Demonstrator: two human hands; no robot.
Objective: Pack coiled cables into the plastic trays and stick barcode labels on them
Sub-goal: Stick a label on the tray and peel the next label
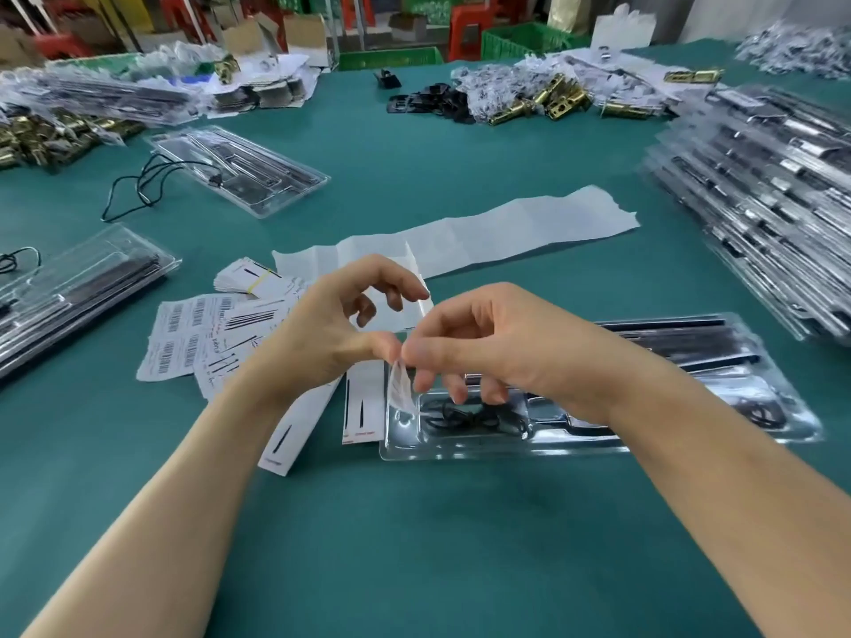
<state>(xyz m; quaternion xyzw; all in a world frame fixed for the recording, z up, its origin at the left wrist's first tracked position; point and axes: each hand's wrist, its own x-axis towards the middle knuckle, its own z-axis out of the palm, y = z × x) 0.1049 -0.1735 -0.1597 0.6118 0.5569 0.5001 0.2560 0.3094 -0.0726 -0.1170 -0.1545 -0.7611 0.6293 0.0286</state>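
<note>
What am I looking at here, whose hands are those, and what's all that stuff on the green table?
There is no machine here. A person wears a camera on their head, so you see their own arms from above, reaching over a green table.

The right hand pinches a small white label. The left hand meets it with the thumb at the top, but blur hides whether it really grips.

Just below lies a clear plastic tray with a black coiled cable already in one pocket.

To the left are printed barcode sheets, and behind the hands is a long white paper strip. More trays are piled on the right.
</note>
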